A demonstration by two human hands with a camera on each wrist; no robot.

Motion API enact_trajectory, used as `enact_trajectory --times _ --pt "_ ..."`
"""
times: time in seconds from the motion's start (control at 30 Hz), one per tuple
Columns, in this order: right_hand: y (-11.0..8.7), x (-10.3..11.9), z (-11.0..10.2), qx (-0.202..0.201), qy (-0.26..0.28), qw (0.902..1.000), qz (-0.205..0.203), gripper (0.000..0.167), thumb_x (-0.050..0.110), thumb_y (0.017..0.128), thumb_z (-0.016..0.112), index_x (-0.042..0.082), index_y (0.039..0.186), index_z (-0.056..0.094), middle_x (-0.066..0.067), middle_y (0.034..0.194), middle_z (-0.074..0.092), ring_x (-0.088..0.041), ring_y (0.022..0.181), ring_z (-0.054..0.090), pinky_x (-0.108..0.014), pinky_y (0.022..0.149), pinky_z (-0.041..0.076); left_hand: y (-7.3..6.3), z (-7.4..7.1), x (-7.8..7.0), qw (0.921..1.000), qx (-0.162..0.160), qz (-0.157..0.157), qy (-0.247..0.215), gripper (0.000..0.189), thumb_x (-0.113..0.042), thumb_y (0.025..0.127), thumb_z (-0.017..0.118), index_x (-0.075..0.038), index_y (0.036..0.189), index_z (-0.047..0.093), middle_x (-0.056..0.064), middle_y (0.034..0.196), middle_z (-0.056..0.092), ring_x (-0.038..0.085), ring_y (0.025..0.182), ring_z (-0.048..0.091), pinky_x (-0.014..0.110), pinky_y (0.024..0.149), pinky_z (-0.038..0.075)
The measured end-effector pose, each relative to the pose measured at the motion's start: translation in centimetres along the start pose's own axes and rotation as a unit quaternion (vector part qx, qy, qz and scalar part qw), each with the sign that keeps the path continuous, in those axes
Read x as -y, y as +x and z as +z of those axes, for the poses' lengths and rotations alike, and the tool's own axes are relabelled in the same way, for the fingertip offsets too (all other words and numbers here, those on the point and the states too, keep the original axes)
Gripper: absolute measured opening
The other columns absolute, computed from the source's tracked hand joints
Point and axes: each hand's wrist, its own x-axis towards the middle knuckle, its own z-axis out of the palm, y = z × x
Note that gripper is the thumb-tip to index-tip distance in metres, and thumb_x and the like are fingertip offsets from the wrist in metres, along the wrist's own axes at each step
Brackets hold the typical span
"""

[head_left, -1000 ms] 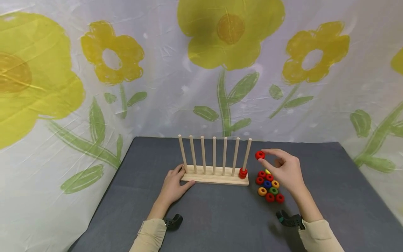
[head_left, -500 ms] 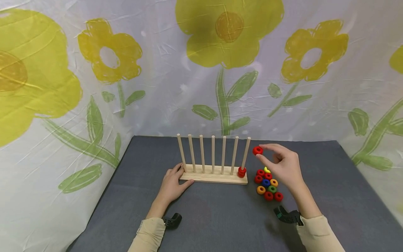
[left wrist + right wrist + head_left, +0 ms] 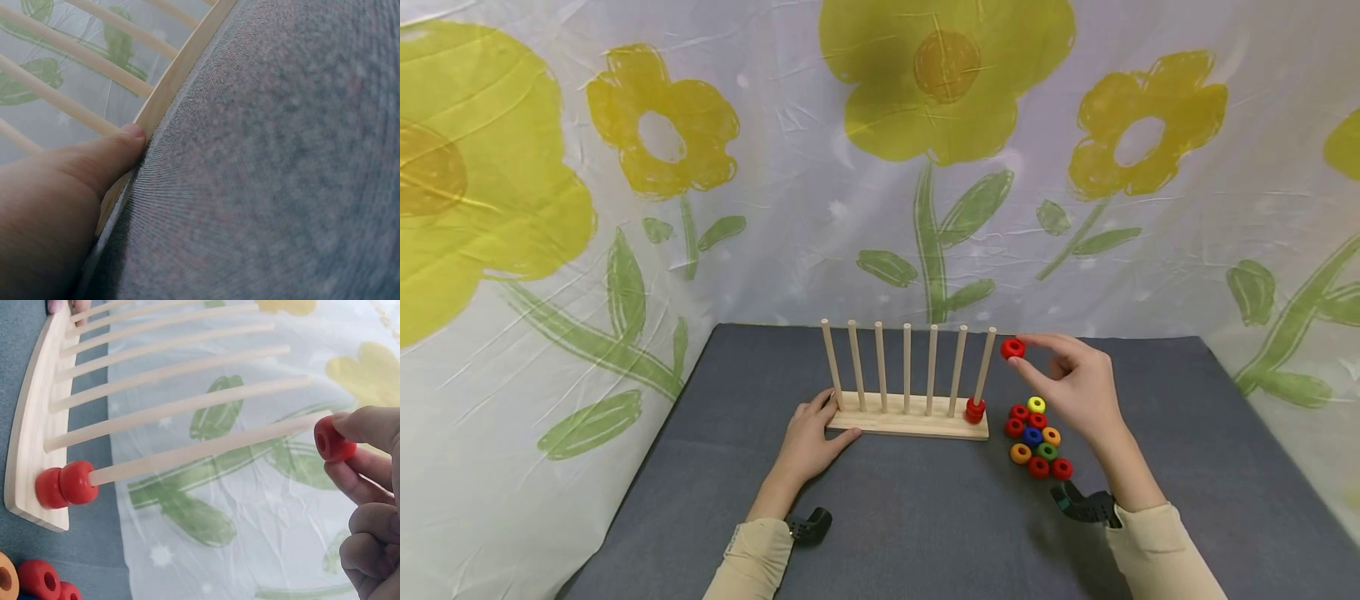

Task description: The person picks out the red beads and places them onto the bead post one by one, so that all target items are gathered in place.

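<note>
Pinches a glossy red rounded bead (image 3: 1007, 353), pierced through the middle, between the thumb and fingers of the right hand (image 3: 1078, 387). Keeps it raised above the table, just beside the upper tip of the nearest pale wooden rod (image 3: 987, 358), with a small gap visible in the head view. Seen closer from the right wrist, folds the lower fingers in beneath the pinch.

With the left hand (image 3: 808, 437), grips the end of a pale wooden stand (image 3: 887, 422), thumb against the front edge, fingers at the end and behind. Stretches, from the left hand toward the right hand, as a flat rectangular base with seven upright round rods in a row. Carries two stacked red beads (image 3: 975, 411) at the foot of the rod nearest the right hand.

Below the right hand and a little to its left, close to the stand: a tight group of loose pierced beads, with one yellow bead (image 3: 1037, 411) at the far edge, one blue bead (image 3: 1027, 437), one green bead (image 3: 1042, 455), two orange beads (image 3: 1013, 455) and five red beads (image 3: 1038, 475).

Beneath both hands, a dark grey cloth-covered table (image 3: 917, 517). Behind both hands, a pale fabric backdrop (image 3: 790, 233) with yellow flowers and green leaves. Around both wrists, black bands (image 3: 808, 527) at the cuffs of beige sleeves (image 3: 756, 557).
</note>
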Motion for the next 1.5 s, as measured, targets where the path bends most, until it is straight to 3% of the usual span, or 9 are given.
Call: enact_trajectory --times 0.53,1.1,1.37,1.5 --pt "1.6 0.5 0.0 -0.019 0.005 0.9996 -0.019 0.027 0.009 0.087 0.089 0.013 0.114 0.083 0.004 0.058 0.039 -0.002 0.043 0.024 -0.026 0.045 0.023 0.0 -0.1 -0.1 1.0 0.002 -0.001 -0.001 0.076 -0.045 0.096 0.079 -0.004 0.155 0.055 0.017 0.164 0.046 0.04 0.135 0.05 0.06 0.111 0.043" --pt "2.3 1.1 0.1 -0.017 0.021 0.9995 -0.015 0.028 0.01 0.087 0.089 0.015 0.115 0.084 0.0 0.066 0.048 -0.003 0.044 0.025 -0.026 0.044 0.023 0.0 -0.2 -0.2 1.0 0.001 0.003 -0.001 0.076 -0.044 0.096 0.079 -0.003 0.155 0.055 0.017 0.163 0.046 0.041 0.134 0.05 0.06 0.109 0.044" --pt "2.8 1.0 0.5 -0.008 0.03 0.9994 -0.014 0.029 0.01 0.088 0.089 0.013 0.116 0.083 0.0 0.079 0.063 -0.005 0.043 0.024 -0.026 0.045 0.024 -0.1 -0.2 -0.1 1.0 0.0 -0.002 -0.002 0.076 -0.044 0.096 0.079 -0.004 0.155 0.054 0.018 0.163 0.046 0.041 0.134 0.05 0.061 0.109 0.043" --pt "2.8 0.9 0.6 -0.008 0.029 0.9995 -0.012 0.03 0.01 0.087 0.089 0.013 0.116 0.083 -0.001 0.076 0.06 -0.006 0.043 0.025 -0.026 0.045 0.024 0.0 -0.2 -0.1 1.0 0.004 0.003 -0.004 0.075 -0.044 0.096 0.079 -0.004 0.155 0.055 0.018 0.163 0.046 0.042 0.135 0.049 0.062 0.11 0.042"
